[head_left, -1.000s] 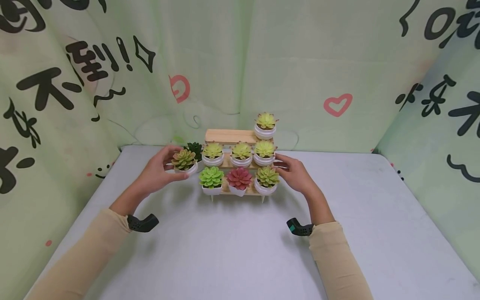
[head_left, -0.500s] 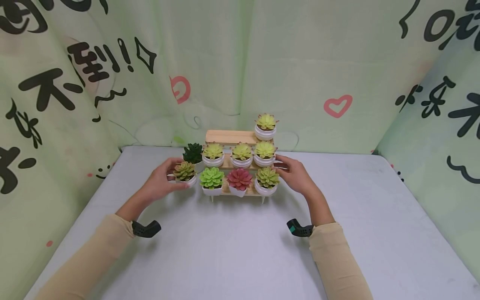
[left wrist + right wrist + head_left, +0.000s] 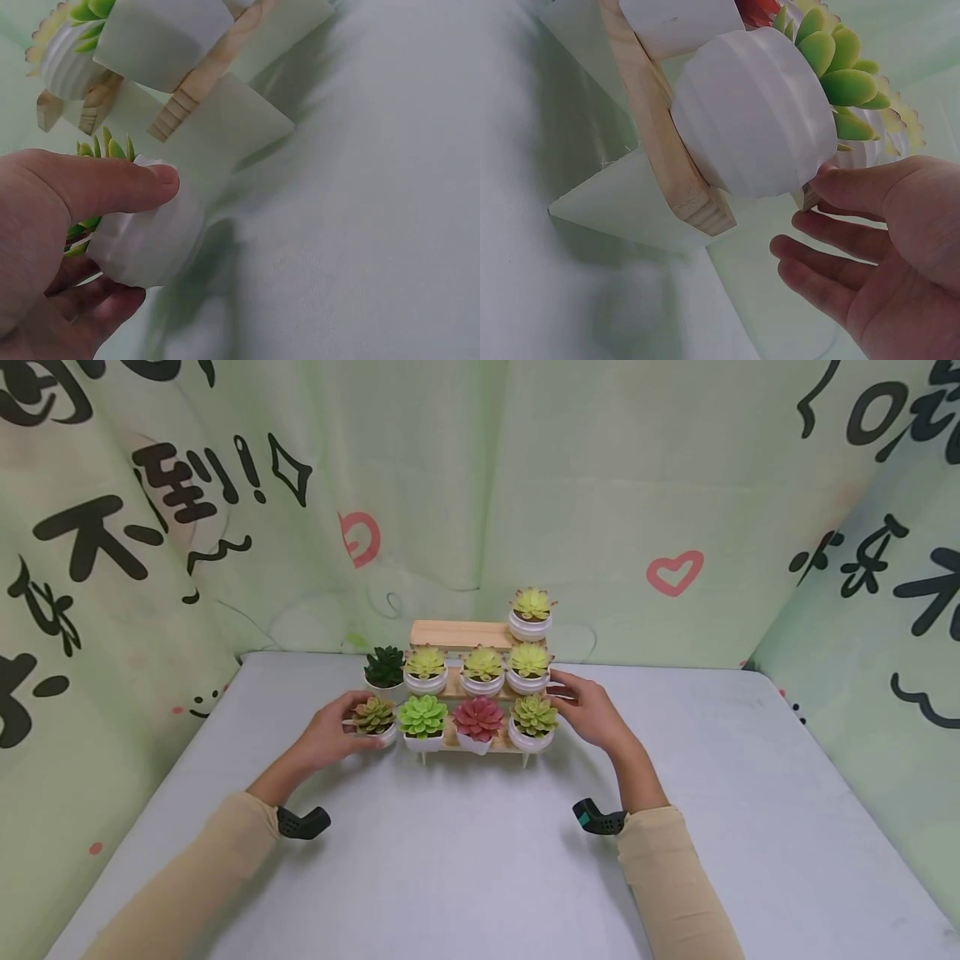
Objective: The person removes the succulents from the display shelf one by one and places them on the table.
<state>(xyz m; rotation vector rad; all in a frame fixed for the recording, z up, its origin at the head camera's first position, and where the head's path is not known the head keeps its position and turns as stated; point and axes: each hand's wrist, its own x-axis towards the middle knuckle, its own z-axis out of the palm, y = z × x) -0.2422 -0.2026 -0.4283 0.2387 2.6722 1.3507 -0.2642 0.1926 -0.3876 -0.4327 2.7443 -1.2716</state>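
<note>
My left hand (image 3: 335,732) pinches the white ribbed pot (image 3: 150,240) of a succulent (image 3: 373,717), thumb on one side and fingers on the other. It is just left of the stand's bottom shelf; whether its base touches the table I cannot tell. At the stand's right side, my right hand (image 3: 592,706) pinches the end of the middle shelf (image 3: 808,196) between thumb and fingers. On the tiered wooden plant stand (image 3: 459,632), the bottom shelf bears a bright green succulent (image 3: 423,717), a red one (image 3: 478,718) and a yellow-green one (image 3: 534,716).
Three pale yellow succulents (image 3: 482,663) line the middle shelf, and another (image 3: 532,604) tops the right end of the top shelf. A dark green potted succulent (image 3: 385,668) stands left of the middle tier. Printed curtains (image 3: 585,510) surround the white table (image 3: 465,860).
The left hand has brought its succulent down and toward the front, from before the dark green plant to beside the bright green one. My right hand stays at the stand.
</note>
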